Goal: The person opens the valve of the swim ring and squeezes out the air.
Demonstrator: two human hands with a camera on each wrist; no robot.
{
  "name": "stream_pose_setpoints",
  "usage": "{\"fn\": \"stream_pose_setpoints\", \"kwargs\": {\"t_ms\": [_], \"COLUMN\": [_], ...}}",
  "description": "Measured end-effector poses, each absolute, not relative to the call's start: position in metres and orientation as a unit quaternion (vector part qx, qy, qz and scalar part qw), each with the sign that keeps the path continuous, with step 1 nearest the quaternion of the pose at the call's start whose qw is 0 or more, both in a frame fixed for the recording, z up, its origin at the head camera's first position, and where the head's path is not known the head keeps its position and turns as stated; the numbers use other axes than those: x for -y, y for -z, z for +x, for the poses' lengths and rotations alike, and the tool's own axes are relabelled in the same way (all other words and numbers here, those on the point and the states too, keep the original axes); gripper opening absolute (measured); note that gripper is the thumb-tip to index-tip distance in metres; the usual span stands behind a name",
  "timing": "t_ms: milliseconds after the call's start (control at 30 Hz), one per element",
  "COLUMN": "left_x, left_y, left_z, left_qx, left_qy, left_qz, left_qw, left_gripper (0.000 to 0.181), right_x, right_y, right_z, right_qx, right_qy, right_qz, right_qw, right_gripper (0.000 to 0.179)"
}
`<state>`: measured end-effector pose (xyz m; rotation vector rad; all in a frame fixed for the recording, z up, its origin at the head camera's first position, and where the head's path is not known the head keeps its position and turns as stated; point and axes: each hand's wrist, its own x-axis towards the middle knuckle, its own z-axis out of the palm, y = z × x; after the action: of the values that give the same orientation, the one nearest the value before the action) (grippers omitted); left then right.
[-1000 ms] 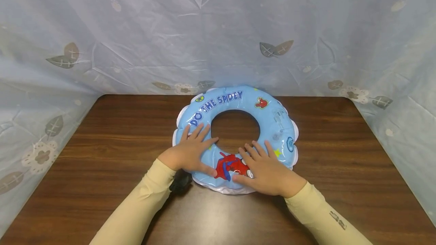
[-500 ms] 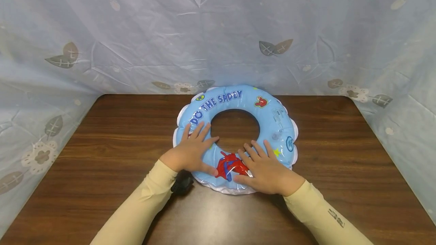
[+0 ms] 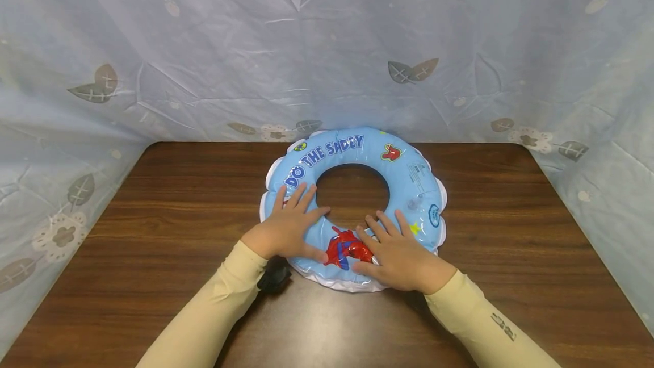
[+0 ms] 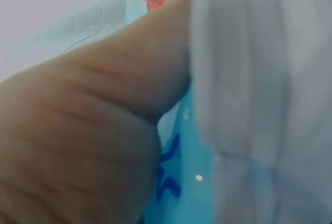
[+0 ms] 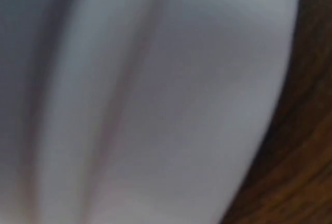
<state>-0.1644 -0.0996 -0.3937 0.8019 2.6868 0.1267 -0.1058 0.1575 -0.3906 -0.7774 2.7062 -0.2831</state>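
Observation:
A light blue inflatable swim ring (image 3: 352,146) with a white scalloped edge lies flat on the wooden table. Lettering, a red and blue figure and small pictures are printed on its top. My left hand (image 3: 286,231) rests on the ring's near left part, fingers spread. On the near right part rests my right hand (image 3: 403,257), its fingers also straight and spread. The left wrist view shows part of the left hand (image 4: 93,110) close up against the ring (image 4: 194,198). In the right wrist view, a blurred pale surface fills most of the picture, and no fingers show.
The brown wooden table (image 3: 511,231) extends to both sides of the ring. A pale patterned curtain (image 3: 327,44) hangs behind the table's back edge and along both sides. A small black object (image 3: 274,276) sits beneath the left wrist.
Both hands stay on the swim ring with hardly any movement. The head view has shifted very slightly.

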Motion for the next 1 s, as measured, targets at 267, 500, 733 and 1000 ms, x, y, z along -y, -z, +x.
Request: {"fn": "stream_pose_setpoints", "kwargs": {"t_ms": [267,500,733,1000], "left_x": [0.1,0.1,0.101,0.102], "left_y": [0.394,0.393,0.388,0.377], "left_z": [-0.165,-0.164,-0.163,-0.16], "left_qx": [-0.943,-0.942,-0.942,-0.939], "left_qy": [-0.044,-0.046,-0.049,-0.063], "left_qz": [0.281,0.283,0.285,0.298], "left_qw": [0.172,0.173,0.174,0.16], "left_gripper": [0.103,0.101,0.103,0.1], "right_x": [-0.158,-0.158,-0.16,-0.166], "right_y": [0.389,0.393,0.396,0.388], "right_z": [-0.106,-0.108,-0.107,-0.109], "right_qx": [-0.946,-0.946,-0.945,-0.942], "right_qy": [0.091,0.09,0.106,0.118], "right_qz": [-0.268,-0.266,-0.26,-0.27], "right_qw": [0.159,0.163,0.169,0.164], "right_gripper": [0.079,0.08,0.085,0.09]}}
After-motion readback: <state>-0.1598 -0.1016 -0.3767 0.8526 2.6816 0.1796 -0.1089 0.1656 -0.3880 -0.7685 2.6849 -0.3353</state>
